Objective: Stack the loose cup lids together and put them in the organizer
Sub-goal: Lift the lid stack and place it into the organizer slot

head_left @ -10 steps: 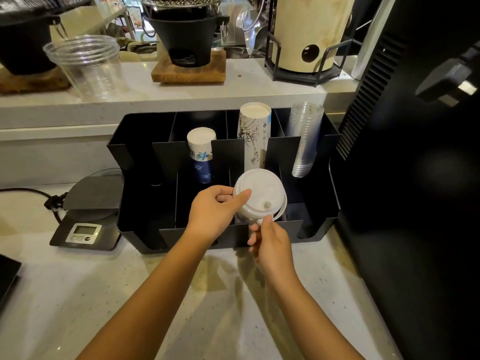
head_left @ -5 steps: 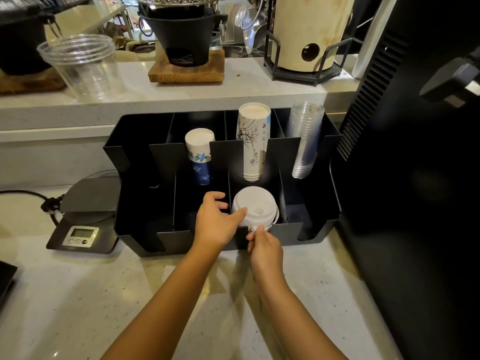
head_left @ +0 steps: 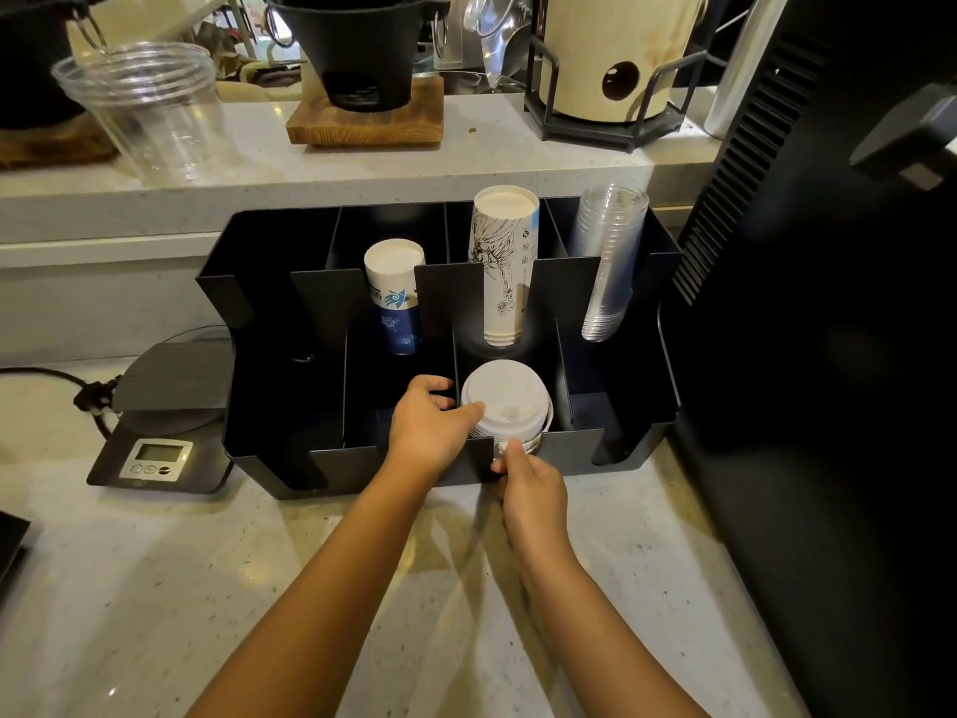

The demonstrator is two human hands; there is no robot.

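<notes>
A stack of white cup lids [head_left: 505, 406] sits low in a front compartment of the black organizer [head_left: 259, 303], right of its middle divider. My left hand [head_left: 432, 427] grips the stack's left side, thumb on the top lid. From the front, my right hand [head_left: 528, 484] pinches the stack's lower edge through the slot in the organizer's front wall. The lower lids are hidden behind that wall.
The organizer's back row holds a blue-printed paper cup stack [head_left: 396, 298], a taller white paper cup stack [head_left: 505, 266] and clear plastic cups [head_left: 608, 261]. A digital scale [head_left: 160, 427] lies to the left, a black machine [head_left: 828, 355] stands close on the right. Clear cups [head_left: 150, 111] stand on the raised shelf.
Both hands have lowered the lid stack from above the organizer down into the front compartment. The stack now sits deeper behind the front wall.
</notes>
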